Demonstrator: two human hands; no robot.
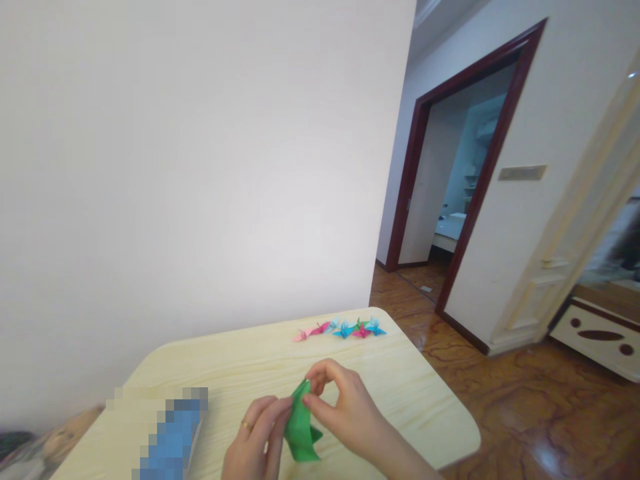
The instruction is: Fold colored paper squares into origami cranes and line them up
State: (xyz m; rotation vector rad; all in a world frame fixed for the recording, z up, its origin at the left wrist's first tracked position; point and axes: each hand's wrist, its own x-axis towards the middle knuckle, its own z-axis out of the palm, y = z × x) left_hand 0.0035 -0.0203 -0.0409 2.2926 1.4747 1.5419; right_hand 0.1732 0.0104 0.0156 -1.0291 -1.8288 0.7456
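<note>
A green sheet of origami paper (300, 430), partly folded and with loose flaps at its lower end, is held up over the table between both hands. My left hand (257, 433), with a ring on one finger, pinches its left edge. Thumb and index finger of my right hand (345, 407) grip the upper right edge near the top corner. Beyond the hands, several small folded paper cranes (344, 330) in pink, red, blue and green sit in a cluster near the table's far edge.
The pale wooden table (225, 360) has rounded corners and stands against a white wall (200, 167). At its left lies a blurred-out blue item (173, 440). To the right are a brown patterned floor (500, 400), a dark red door frame (500, 160) and a low cream cabinet (595, 337).
</note>
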